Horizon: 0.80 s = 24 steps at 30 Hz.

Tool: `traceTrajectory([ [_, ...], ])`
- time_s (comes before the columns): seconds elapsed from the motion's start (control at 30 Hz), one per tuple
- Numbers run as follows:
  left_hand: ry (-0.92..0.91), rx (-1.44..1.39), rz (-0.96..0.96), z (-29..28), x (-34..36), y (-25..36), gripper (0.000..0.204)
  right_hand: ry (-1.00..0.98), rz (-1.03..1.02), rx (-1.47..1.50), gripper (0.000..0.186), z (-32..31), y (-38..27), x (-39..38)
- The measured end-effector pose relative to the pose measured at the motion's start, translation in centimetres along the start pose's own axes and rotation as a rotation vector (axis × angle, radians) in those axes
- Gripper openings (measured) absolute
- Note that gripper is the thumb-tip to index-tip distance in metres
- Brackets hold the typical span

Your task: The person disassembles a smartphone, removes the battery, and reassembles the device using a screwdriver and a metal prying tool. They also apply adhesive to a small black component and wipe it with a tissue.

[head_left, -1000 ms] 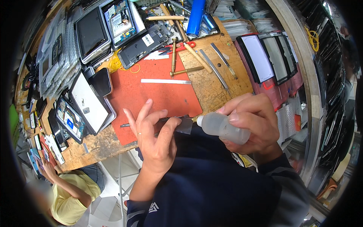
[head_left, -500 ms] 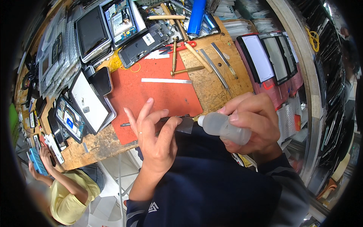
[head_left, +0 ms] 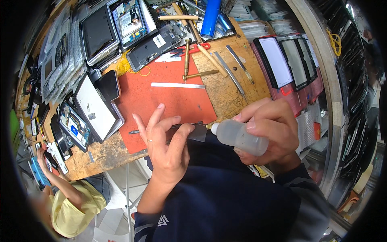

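Note:
My left hand (head_left: 164, 155) pinches a small thin dark piece with a translucent sheet (head_left: 197, 133) at the near edge of the red mat (head_left: 161, 101), its other fingers raised. My right hand (head_left: 274, 129) grips a translucent squeeze bottle (head_left: 238, 138) on its side, the narrow tip against or very near the piece's right end. Beyond them lie a white metal strip (head_left: 177, 85), two brass tools (head_left: 187, 58), a wooden-handled tool (head_left: 215, 64), red-handled cutters (head_left: 193, 48) and two thin blades (head_left: 231, 76).
Opened devices (head_left: 72, 125) and bagged stacked panels (head_left: 60, 60) crowd the left of the wooden bench (head_left: 96, 161). A parts tray (head_left: 225, 30) is at the back, framed screens (head_left: 274, 62) at the right. A co-worker (head_left: 76, 205) in yellow works at the lower left.
The co-worker's raised hand and arm at the lower left have shifted up and leftward around the blue object. My own hands and the bottle have stayed almost still.

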<state>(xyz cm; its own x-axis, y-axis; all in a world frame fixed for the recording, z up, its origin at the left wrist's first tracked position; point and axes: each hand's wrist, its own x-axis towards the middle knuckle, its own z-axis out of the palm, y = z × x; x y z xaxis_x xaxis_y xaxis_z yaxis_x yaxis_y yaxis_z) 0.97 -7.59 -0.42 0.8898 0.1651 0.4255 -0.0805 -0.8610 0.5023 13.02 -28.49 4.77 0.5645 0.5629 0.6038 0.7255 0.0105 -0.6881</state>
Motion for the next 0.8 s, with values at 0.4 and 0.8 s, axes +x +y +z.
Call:
traceTrajectory([
  [0.4,0.003,-0.006,-0.003,0.05,0.08,0.01,0.023,-0.007,-0.008,-0.05,0.047,-0.04,0.34,-0.07],
  [0.8,-0.002,-0.001,-0.004,0.08,0.05,-0.06,0.022,-0.016,0.003,-0.044,0.049,-0.2,0.26,0.12],
])
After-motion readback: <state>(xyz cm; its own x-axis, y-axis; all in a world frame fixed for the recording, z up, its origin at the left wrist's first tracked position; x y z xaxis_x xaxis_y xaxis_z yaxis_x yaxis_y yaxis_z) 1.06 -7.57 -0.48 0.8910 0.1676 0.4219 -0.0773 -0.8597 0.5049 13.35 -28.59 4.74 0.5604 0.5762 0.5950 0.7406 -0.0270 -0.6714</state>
